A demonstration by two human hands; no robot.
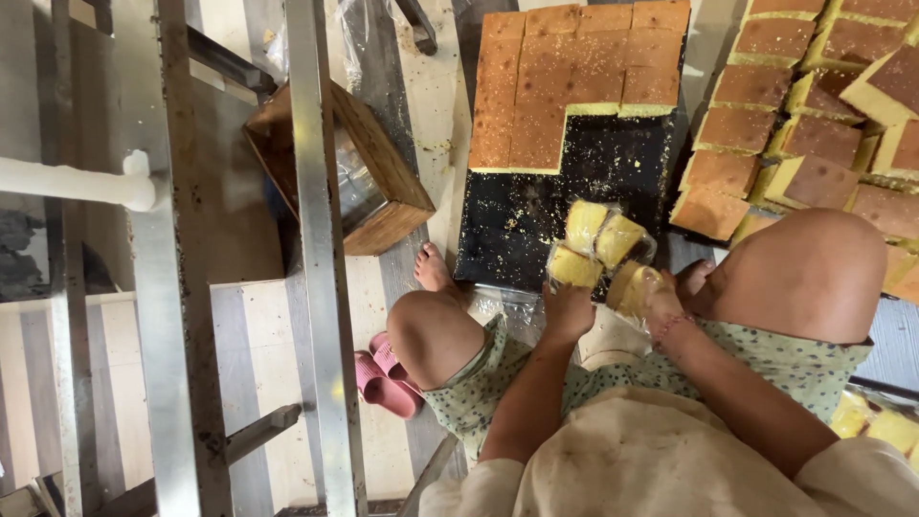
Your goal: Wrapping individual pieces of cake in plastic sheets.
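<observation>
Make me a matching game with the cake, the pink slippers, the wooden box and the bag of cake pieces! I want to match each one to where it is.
Things:
1. cut sponge cake
2. pink slippers
3. wooden box
4. clear bag of cake pieces

Places:
A. on the floor beside the person's knee
B. held in both hands, left hand and right hand
C. on the black tray
D. beside the metal frame, left of the tray

Pairs: 1-C, 2-A, 3-D, 4-B
</observation>
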